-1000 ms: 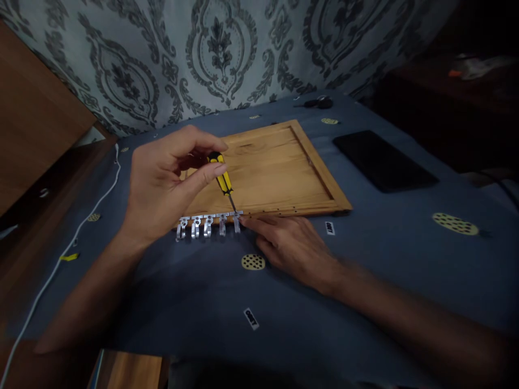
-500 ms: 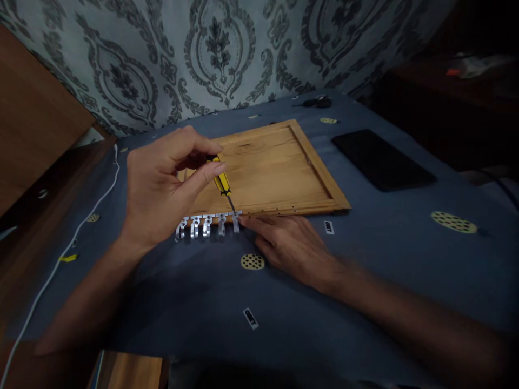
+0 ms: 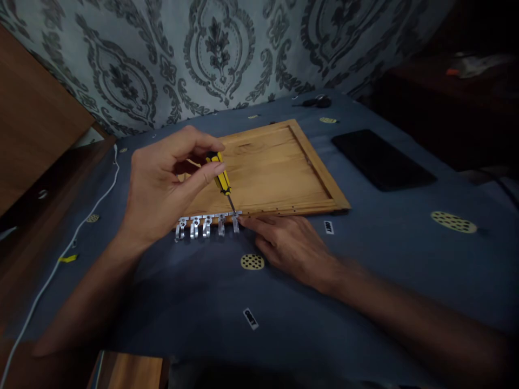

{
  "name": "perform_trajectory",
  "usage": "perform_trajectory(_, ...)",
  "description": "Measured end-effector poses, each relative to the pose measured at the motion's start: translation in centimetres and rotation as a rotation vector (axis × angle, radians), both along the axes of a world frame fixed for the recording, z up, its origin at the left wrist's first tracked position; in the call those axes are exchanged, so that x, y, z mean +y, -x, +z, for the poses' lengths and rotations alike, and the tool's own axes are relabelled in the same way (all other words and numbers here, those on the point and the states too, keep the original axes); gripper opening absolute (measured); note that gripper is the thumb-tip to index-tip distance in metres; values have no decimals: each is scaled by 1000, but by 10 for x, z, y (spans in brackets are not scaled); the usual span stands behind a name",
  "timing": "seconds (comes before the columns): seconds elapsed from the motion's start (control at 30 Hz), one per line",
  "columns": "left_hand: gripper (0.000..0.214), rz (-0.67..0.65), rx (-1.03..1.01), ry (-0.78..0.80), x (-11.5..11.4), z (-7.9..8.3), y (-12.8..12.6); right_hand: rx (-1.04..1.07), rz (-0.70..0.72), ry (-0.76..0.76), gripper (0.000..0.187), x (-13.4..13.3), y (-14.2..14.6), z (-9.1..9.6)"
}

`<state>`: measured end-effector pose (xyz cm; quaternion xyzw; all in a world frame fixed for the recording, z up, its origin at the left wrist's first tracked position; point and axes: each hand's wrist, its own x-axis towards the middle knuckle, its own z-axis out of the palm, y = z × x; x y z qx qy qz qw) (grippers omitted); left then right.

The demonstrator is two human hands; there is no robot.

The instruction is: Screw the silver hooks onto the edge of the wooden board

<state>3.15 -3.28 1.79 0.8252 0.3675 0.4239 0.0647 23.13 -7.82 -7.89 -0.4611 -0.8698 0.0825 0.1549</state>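
Observation:
My left hand point(image 3: 164, 181) is closed around the yellow and black handle of a screwdriver point(image 3: 223, 178), with thumb and fingers near the top. The shaft slants down to the right, its tip on the rightmost metal hook point(image 3: 235, 222) at the near edge of a framed wooden board point(image 3: 271, 167). Lying low on the cloth, my right hand point(image 3: 290, 246) has its fingers together, and the fingertips press against that same hook. Several more metal hooks point(image 3: 207, 226) line the board's edge to the left. Small dark holes run along the edge to the right.
A black phone-like slab point(image 3: 381, 159) lies right of the board on the dark blue printed cloth point(image 3: 300, 329). At the back is a small dark object point(image 3: 318, 101). A white cable point(image 3: 87, 216) and a yellow strip point(image 3: 68, 259) are at left. Patterned fabric point(image 3: 162, 65) rises behind.
My left hand has shifted and turned very slightly to the right around the screwdriver handle. The tip stays on the rightmost hook, and my right hand keeps its place.

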Motion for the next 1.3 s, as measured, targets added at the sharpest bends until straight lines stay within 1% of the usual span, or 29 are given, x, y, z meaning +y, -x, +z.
perform_trajectory(0.13, 12, -33, 9, 16, 1, 2, 2, -13, -6, 14, 42, 0, 0, 1)
perform_trajectory(0.3, 13, -172, 76, 7, 4, 8, 10, -21, -7, -18, 42, 0, 0, 1)
perform_trajectory(0.37, 13, -203, 87, 18, 6, 9, 12, -8, -2, -27, 42, 1, -1, 0)
perform_trajectory(0.43, 13, -204, 68, 14, 6, 8, 11, 6, -3, -30, 42, 1, -1, -1)
perform_trajectory(0.6, 11, -190, 13, -130, 4, 4, 2, -5, -8, 0, 42, 0, -1, 0)
perform_trajectory(0.67, 12, -161, 5, -149, 2, 3, -1, -16, -18, -3, 43, 0, 0, 1)
perform_trajectory(0.73, 13, -110, 3, -130, 1, 2, -2, -20, -27, -12, 44, 0, 0, 2)
perform_trajectory(0.8, 14, -91, -4, -118, 0, 3, -1, -15, -26, -12, 44, 0, 0, 1)
perform_trajectory(0.9, 17, -126, -12, -96, 1, 4, 2, -10, -20, -6, 43, 0, 0, 0)
perform_trajectory(1.03, 13, -191, -19, -13, 3, 6, 6, -13, -13, -4, 42, 0, -1, 0)
perform_trajectory(1.1, 11, -201, -22, -3, 4, 6, 5, -16, -12, 10, 41, 1, -1, 0)
perform_trajectory(1.2, 10, -166, -33, -82, 5, 5, 3, -18, -15, 28, 42, 1, 0, 1)
perform_trajectory(1.3, 12, -117, -46, -158, 6, 2, 0, 0, -12, 14, 41, 1, 0, 0)
